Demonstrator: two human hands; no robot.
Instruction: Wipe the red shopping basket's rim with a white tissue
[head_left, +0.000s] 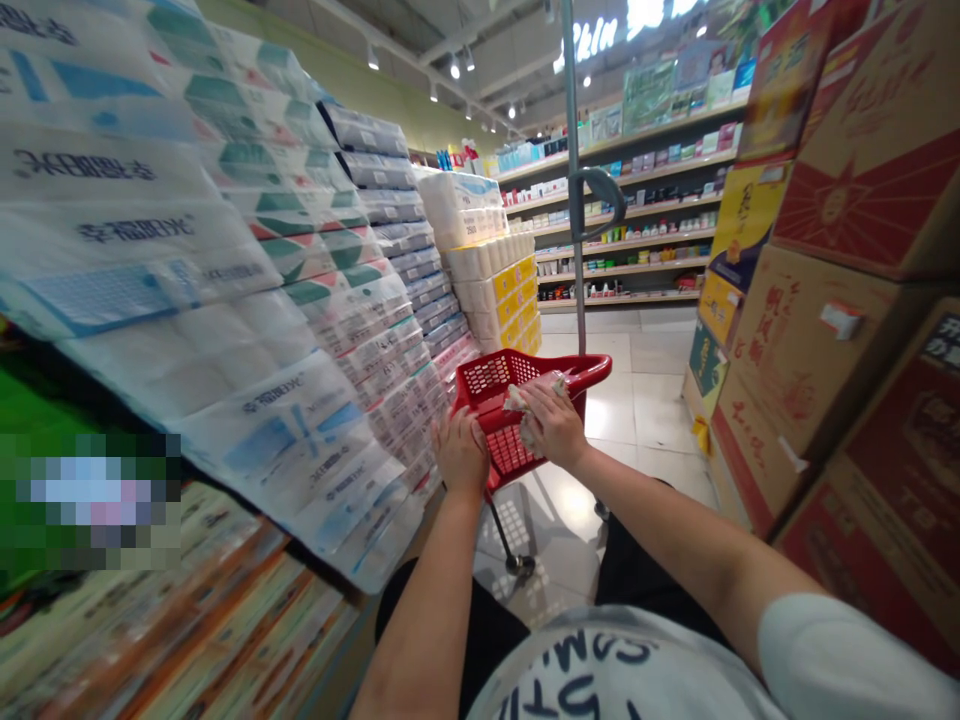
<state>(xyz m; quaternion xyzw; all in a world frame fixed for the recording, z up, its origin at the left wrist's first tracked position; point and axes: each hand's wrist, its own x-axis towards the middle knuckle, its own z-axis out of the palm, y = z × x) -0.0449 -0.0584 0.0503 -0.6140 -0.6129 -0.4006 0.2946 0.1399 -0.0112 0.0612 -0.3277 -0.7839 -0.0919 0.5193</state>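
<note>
1. Left hand (459, 450): fingers pressed together on the rim of the red plastic shopping basket (499, 425).
2. Right hand (551, 425): pinching a crumpled pale packet (534, 400) over the basket.
3. Left, wrapped toilet-roll stacks (375, 170); right, printed cartons (817, 370); far, metal pole (572, 200). Lettering unreadable.

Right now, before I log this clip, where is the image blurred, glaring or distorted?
In the head view, the stacked toilet-paper packs at left bow and smear from wide-angle distortion and blur, glare whitens the floor tiles, a pixelated block hides part of the left, and the red basket stays fairly sharp.
</note>
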